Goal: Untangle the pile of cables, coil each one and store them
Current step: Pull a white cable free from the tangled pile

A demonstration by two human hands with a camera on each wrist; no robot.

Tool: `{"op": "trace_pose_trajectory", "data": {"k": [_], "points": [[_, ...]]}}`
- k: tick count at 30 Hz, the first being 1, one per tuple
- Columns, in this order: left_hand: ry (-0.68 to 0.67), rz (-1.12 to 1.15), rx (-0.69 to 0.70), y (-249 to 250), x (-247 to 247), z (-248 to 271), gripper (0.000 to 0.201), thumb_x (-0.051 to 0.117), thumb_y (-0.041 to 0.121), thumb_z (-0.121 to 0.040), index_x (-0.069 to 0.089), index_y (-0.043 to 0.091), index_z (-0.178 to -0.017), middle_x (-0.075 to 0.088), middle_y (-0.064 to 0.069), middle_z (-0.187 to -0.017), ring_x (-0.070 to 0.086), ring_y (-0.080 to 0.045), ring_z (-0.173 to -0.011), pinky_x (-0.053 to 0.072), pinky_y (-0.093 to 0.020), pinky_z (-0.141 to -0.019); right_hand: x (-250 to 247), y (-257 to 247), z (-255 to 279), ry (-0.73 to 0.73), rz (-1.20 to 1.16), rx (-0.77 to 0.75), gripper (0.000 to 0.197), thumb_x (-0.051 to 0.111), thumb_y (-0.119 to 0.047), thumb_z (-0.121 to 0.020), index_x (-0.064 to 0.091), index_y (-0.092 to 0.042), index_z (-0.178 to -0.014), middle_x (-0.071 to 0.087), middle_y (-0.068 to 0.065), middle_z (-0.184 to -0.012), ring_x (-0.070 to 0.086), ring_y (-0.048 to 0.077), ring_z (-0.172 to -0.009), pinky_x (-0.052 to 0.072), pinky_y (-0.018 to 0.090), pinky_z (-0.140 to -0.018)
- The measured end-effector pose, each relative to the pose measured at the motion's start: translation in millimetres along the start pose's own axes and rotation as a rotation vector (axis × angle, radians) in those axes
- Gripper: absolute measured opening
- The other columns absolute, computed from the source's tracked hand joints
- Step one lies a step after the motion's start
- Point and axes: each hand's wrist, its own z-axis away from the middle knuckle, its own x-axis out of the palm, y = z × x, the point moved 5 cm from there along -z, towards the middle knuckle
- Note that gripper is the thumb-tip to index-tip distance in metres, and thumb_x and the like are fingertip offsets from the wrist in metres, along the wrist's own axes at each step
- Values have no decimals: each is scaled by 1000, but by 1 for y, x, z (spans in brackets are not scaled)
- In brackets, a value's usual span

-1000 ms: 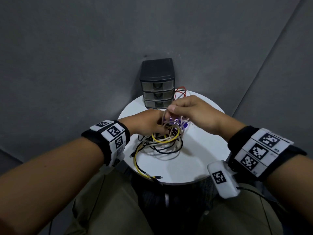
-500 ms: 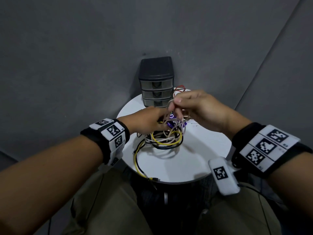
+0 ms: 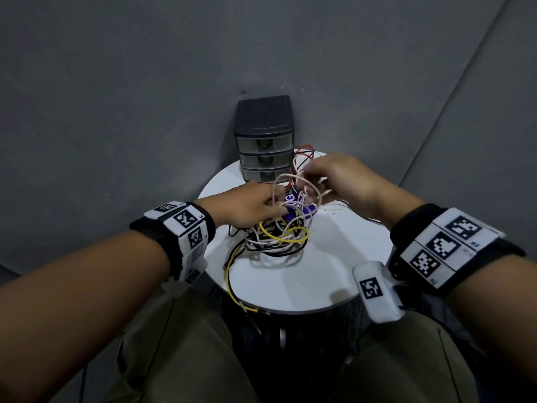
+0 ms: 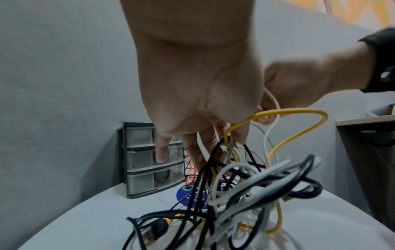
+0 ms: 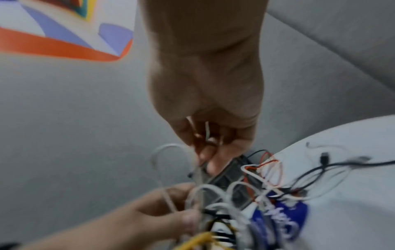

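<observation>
A tangle of white, black and yellow cables (image 3: pixel 276 239) lies on a round white table (image 3: pixel 319 271). My left hand (image 3: pixel 273 209) grips the tangle's top from the left, and in the left wrist view its fingers (image 4: pixel 192 147) reach down among the cables (image 4: pixel 245 186). A yellow cable (image 4: pixel 299 111) loops over it. My right hand (image 3: pixel 313 181) is just behind the pile and pinches a thin white cable (image 5: pixel 200 170) between thumb and fingers (image 5: pixel 213 159). White loops (image 3: pixel 293 181) stand up between the hands.
A small dark three-drawer unit (image 3: pixel 264 141) stands at the table's back edge, drawers shut. Red and black wires (image 3: pixel 303 151) lie right of it. A blue round label (image 5: pixel 284 218) sits under the pile. One yellow cable end (image 3: pixel 229 274) hangs over the front edge.
My right hand has drawn white loops higher out of the pile and shifted slightly back. My left hand stays on the tangle.
</observation>
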Motion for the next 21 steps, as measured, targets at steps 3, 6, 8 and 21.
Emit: {"op": "trace_pose_trajectory", "data": {"k": [3,6,8,21], "points": [[-39,36,4,-3,2,4,23,58,34,-102,54,13,-92,57,1,-74,48,-15,-68,39,-31,-65,-9,32,-3,51,264,120,21,61,-3,-88,69,-9,-70,67,9,-67,70,20,-58,48,24,-55],[-70,71,-2,-6,5,6,19,57,33,-102,54,18,-91,66,1,-77,58,-13,-72,46,-32,-71,7,54,1,-102,356,143,10,66,-6,-88,74,-5,-83,69,9,-76,71,15,-63,47,21,-53],[-77,98,-2,-6,6,6,17,57,32,-102,54,19,-92,69,5,-78,60,-5,-70,47,-30,-72,18,60,-2,-134,376,99,8,70,-7,-88,76,-2,-91,73,11,-82,70,11,-62,45,17,-51],[-99,7,53,-3,6,2,37,77,31,-88,44,27,-104,54,7,-74,49,-10,-65,35,-30,-57,13,33,-12,238,511,-273,13,53,-18,-95,53,-19,-82,64,0,-67,60,22,-65,45,33,-64]]}}
